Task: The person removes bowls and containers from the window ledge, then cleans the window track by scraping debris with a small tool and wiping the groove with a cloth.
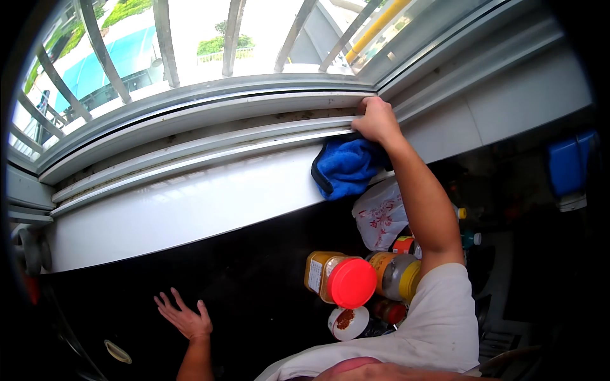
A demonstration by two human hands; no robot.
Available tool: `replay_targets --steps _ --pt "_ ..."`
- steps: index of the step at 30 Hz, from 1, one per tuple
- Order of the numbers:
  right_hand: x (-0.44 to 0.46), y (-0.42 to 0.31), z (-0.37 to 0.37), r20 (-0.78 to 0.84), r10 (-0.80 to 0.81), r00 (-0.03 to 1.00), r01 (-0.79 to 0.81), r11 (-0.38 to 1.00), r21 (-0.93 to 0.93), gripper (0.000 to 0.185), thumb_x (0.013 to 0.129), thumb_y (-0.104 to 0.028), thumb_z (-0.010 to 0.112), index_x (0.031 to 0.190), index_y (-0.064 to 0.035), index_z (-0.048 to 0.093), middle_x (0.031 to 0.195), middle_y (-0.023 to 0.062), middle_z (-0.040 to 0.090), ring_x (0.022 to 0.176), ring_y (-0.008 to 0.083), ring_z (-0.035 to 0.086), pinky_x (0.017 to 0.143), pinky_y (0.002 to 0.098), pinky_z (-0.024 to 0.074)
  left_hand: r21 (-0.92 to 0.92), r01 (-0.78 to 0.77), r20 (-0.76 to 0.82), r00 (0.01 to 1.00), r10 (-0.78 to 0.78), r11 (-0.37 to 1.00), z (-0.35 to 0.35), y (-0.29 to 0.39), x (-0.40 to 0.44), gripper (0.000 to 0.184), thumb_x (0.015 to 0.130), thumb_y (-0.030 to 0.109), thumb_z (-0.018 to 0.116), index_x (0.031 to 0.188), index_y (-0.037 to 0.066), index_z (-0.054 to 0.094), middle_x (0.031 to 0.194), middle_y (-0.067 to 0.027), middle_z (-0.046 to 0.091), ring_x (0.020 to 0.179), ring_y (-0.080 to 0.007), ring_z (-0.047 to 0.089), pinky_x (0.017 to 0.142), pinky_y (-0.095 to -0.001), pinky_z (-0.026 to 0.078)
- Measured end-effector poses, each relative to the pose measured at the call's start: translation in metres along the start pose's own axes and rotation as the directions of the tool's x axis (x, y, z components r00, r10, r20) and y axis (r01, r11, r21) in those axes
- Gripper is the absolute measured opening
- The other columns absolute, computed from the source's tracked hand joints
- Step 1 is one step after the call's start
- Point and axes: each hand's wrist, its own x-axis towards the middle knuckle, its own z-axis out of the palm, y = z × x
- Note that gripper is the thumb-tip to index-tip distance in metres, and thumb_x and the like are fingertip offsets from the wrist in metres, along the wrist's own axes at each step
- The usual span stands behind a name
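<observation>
Window track (216, 143) runs along the base of the window, between the glass and the white ledge (190, 200). Note the dark residue along its channel, most evident through the middle and toward the left end; judge the work on this part as unfinished. Completion at the right corner cannot be confirmed, because your right hand (379, 119) covers that section. That hand is bent at the wrist, its fingers curled against the frame and rails; whether they pinch anything cannot be determined. Directly below it, the blue cloth (351, 166) lies bunched on the ledge with its dark edging toward the left; whether any fold reaches into your grip is hidden. Observe that the ledge surface is bright and reflective, so the channel appears to be the portion left to address. Your left hand (186, 319) is spread, fingers apart, over the dark countertop (248, 279), holding nothing and well apart from the track. Below the cloth, note the plastic bag (380, 216), the red-lidded jar (351, 282) and the yellow-lidded jar (389, 274), grouped near your right arm. Beyond the glass stand metal bars (166, 44).
</observation>
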Motion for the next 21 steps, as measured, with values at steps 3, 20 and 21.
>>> replay_targets --steps 3,20,21 --pt "0.002 0.007 0.004 -0.021 -0.006 1.0 0.009 0.993 0.118 0.03 0.067 -0.011 0.07 0.096 -0.0002 0.071 0.1 0.0241 0.069 0.1 0.0382 0.066 0.087 0.0414 0.0528 0.005 -0.002 0.0 1.0 0.002 1.0 -0.001 0.0 0.0 0.079 0.087 0.036 0.057 0.153 0.007 0.024 0.156 -0.0244 0.018 0.147 -0.0438 0.009 0.119 -0.0576 0.008" --pt "0.005 0.009 0.013 0.197 0.067 0.978 -0.162 0.842 0.514 0.038 0.06 -0.007 0.077 0.096 0.005 0.068 0.089 0.0172 0.07 0.086 0.026 0.069 0.078 0.0351 0.0543 -0.012 -0.002 0.001 1.0 0.002 1.0 -0.004 0.001 0.001 0.079 0.087 0.038 0.057 0.151 0.004 0.027 0.155 -0.0252 0.019 0.147 -0.0439 0.008 0.119 -0.0569 0.008" --pt "0.002 0.003 0.016 0.098 0.034 0.995 -0.069 0.924 0.375 0.041 0.06 -0.01 0.079 0.097 0.0044 0.068 0.09 0.0185 0.071 0.088 0.0267 0.069 0.08 0.0353 0.0544 -0.016 -0.003 -0.001 1.0 0.003 1.0 -0.003 0.001 0.0 0.079 0.086 0.037 0.057 0.151 0.004 0.027 0.155 -0.0251 0.019 0.147 -0.0438 0.008 0.119 -0.0568 0.008"
